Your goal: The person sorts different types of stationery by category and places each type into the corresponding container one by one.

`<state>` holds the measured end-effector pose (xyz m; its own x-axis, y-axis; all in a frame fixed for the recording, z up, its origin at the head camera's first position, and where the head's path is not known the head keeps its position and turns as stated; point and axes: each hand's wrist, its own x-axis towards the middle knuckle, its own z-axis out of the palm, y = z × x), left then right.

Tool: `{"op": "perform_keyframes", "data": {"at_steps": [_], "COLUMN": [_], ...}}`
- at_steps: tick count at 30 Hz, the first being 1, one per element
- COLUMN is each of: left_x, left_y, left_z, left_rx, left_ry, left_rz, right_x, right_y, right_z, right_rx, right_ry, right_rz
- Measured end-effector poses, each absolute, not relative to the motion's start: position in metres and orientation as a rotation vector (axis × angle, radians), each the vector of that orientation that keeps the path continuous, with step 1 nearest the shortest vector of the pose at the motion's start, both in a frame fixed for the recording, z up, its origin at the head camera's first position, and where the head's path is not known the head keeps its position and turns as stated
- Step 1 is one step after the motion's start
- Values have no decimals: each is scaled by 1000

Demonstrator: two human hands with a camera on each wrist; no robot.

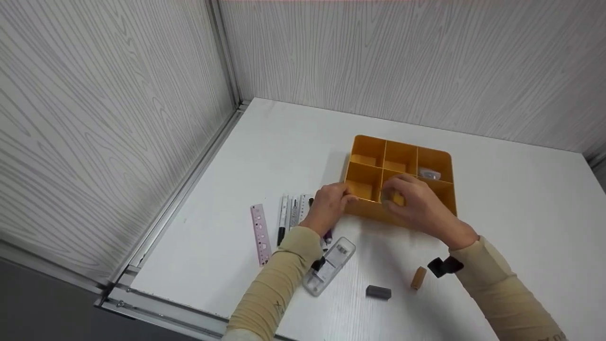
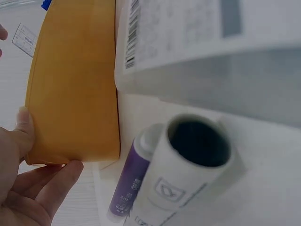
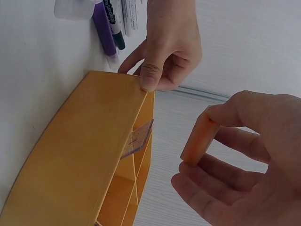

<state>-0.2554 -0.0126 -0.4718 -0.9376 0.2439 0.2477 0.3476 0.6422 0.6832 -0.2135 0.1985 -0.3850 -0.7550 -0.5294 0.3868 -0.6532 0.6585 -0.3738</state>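
Observation:
My left hand (image 1: pixel 326 206) grips the front left corner of an orange-yellow divided box (image 1: pixel 368 208). In the left wrist view its thumb lies on the rim and its fingers curl about the corner. My right hand (image 1: pixel 423 206) is raised over the front of the box. A small orange rectangular block (image 3: pixel 200 136) is pinched between its thumb and fingers, apart from the box in the right wrist view. One compartment holds a clear piece with ruler markings (image 3: pixel 137 141), poking above the rim. At the back right compartment a clear plastic item (image 1: pixel 429 174) shows.
Left of the box lie a pink ruler (image 1: pixel 261 234), a white marker (image 1: pixel 283 218) and several other pens, partly behind my left arm. Nearer me are a clear plastic case (image 1: pixel 331 265), a dark grey block (image 1: pixel 378 292) and a brown block (image 1: pixel 418 278). Panels wall the table's back and left.

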Motion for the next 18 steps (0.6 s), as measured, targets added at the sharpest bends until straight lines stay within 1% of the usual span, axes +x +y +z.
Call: {"op": "perform_keyframes", "data": {"at_steps": [9,16,18], "left_x": [-253,-252,-251], "left_y": [-12,-12,-13], "left_z": [-470,-470,-470], "left_rx": [-432,-465,-483], "left_ry": [-2785,-2776,-2764], "left_rz": [-1289,-1262,-1229], "right_x": [-237,-255,-261], "right_y": [180,166,163], "right_z": [-387,-394,-398], "right_rx": [888,828,851], "right_ry": [-2832,-2965,-2971], "right_rz": [787,729,692]}}
